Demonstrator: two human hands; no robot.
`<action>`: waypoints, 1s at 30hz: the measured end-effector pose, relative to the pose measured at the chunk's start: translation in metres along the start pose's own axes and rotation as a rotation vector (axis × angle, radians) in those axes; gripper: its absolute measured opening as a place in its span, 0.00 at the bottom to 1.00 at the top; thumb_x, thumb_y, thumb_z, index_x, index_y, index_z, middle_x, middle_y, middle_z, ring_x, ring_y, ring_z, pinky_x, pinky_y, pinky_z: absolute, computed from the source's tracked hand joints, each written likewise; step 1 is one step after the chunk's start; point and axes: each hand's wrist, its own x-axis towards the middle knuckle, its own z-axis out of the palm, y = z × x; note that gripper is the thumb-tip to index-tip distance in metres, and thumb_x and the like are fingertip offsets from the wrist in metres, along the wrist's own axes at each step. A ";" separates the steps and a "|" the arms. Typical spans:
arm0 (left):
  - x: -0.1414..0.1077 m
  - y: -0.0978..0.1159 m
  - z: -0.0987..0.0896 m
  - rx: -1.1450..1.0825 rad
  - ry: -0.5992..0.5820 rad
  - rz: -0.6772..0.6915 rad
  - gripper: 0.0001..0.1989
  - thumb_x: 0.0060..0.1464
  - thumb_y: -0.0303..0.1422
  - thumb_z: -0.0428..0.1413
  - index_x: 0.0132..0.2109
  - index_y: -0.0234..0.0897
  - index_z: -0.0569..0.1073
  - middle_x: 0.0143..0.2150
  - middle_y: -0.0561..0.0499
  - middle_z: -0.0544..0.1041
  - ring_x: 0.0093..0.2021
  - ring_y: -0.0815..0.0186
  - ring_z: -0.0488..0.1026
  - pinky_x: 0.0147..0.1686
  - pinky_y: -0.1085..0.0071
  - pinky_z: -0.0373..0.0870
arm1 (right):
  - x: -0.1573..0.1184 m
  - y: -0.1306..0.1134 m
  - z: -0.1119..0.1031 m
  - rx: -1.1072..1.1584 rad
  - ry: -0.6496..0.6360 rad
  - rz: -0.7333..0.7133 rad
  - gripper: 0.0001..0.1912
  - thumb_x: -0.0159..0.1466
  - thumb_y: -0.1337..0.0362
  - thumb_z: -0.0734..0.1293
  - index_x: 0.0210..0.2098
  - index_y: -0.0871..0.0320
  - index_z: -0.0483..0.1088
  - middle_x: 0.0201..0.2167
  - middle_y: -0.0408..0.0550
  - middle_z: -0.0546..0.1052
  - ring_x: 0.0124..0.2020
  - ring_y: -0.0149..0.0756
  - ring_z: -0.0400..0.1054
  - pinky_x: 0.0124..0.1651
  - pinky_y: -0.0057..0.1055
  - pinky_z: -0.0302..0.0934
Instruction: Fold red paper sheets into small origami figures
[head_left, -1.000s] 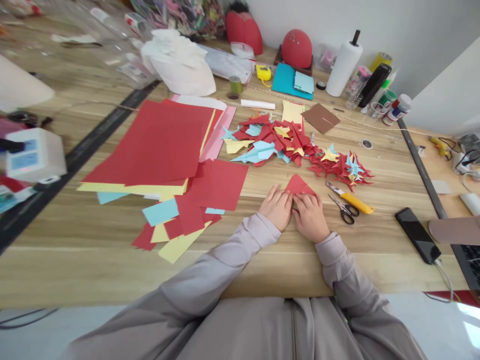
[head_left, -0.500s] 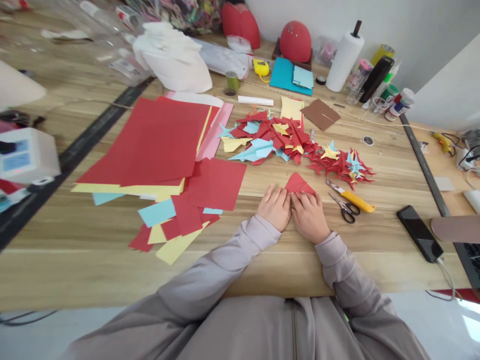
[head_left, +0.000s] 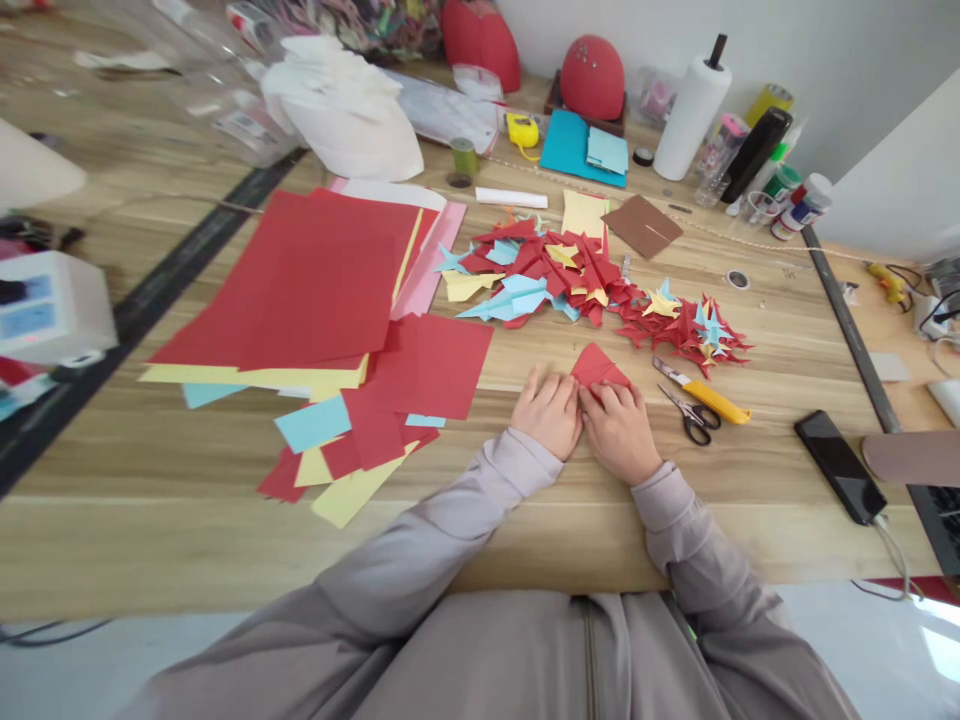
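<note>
A small folded piece of red paper point(head_left: 595, 366) lies on the table, its pointed end facing away from me. My left hand point(head_left: 548, 412) presses on its near left edge, fingers bent and close together. On its near right part rests my right hand point(head_left: 619, 430), fingertips closed down on the paper. Both hands touch each other at the fingers, and the paper's near end is hidden under them. Just right of my right hand are scissors point(head_left: 696, 420) with black handles and a yellow utility knife point(head_left: 712, 398).
Beyond my hands lies a heap of folded paper planes point(head_left: 525, 292) in red, blue and yellow. Large red sheets point(head_left: 322, 280) and smaller paper pieces point(head_left: 375, 430) are stacked at the left. A phone point(head_left: 838, 465) with a cable lies right. A white bottle point(head_left: 694, 115) stands at the back.
Both hands stay at almost the same place on the red paper. The left fingers have shifted very slightly; the camera view has moved a little.
</note>
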 end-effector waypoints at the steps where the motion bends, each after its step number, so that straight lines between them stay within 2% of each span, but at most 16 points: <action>1: -0.001 0.000 0.000 0.004 0.005 -0.010 0.20 0.55 0.32 0.47 0.52 0.28 0.71 0.50 0.37 0.72 0.52 0.50 0.66 0.58 0.48 0.51 | 0.000 0.000 -0.001 -0.003 0.000 0.000 0.21 0.65 0.62 0.55 0.57 0.57 0.61 0.51 0.56 0.68 0.53 0.46 0.56 0.58 0.48 0.44; 6: -0.001 0.000 -0.001 0.015 0.010 -0.072 0.22 0.55 0.34 0.47 0.54 0.26 0.69 0.53 0.36 0.71 0.53 0.49 0.65 0.58 0.48 0.50 | 0.001 -0.001 -0.002 -0.017 0.001 -0.003 0.20 0.66 0.63 0.55 0.57 0.57 0.61 0.51 0.55 0.69 0.53 0.46 0.56 0.57 0.47 0.45; 15: 0.005 0.001 0.001 0.021 0.013 -0.102 0.21 0.55 0.34 0.47 0.52 0.27 0.70 0.53 0.36 0.70 0.52 0.50 0.66 0.58 0.50 0.51 | 0.003 0.002 0.000 -0.024 0.006 -0.028 0.20 0.66 0.64 0.54 0.57 0.58 0.61 0.50 0.55 0.69 0.51 0.45 0.57 0.56 0.45 0.46; 21: 0.008 -0.016 0.003 -0.006 0.015 -0.132 0.21 0.54 0.38 0.49 0.51 0.28 0.70 0.55 0.35 0.67 0.53 0.49 0.64 0.59 0.46 0.48 | 0.002 0.005 0.009 0.000 0.093 -0.033 0.19 0.65 0.64 0.56 0.54 0.58 0.64 0.49 0.55 0.70 0.51 0.45 0.57 0.56 0.44 0.49; 23: 0.008 -0.024 0.006 -0.016 0.026 -0.090 0.19 0.55 0.38 0.49 0.49 0.31 0.71 0.54 0.36 0.68 0.53 0.50 0.64 0.58 0.45 0.50 | 0.002 0.008 0.013 0.025 0.130 -0.035 0.18 0.65 0.64 0.57 0.53 0.58 0.66 0.48 0.55 0.70 0.51 0.45 0.58 0.55 0.44 0.50; 27: 0.014 -0.040 0.018 -0.036 0.071 0.149 0.14 0.58 0.30 0.47 0.46 0.33 0.73 0.49 0.41 0.73 0.51 0.57 0.67 0.55 0.55 0.60 | 0.004 0.015 0.018 0.091 0.206 -0.051 0.15 0.64 0.66 0.58 0.48 0.56 0.70 0.44 0.52 0.73 0.47 0.42 0.62 0.53 0.41 0.54; 30: 0.023 -0.049 0.029 -0.050 0.083 0.294 0.12 0.59 0.29 0.46 0.41 0.34 0.75 0.42 0.44 0.75 0.45 0.61 0.70 0.51 0.60 0.65 | 0.006 0.020 0.020 0.109 0.242 -0.057 0.13 0.64 0.67 0.59 0.45 0.57 0.71 0.43 0.52 0.74 0.44 0.40 0.64 0.50 0.39 0.58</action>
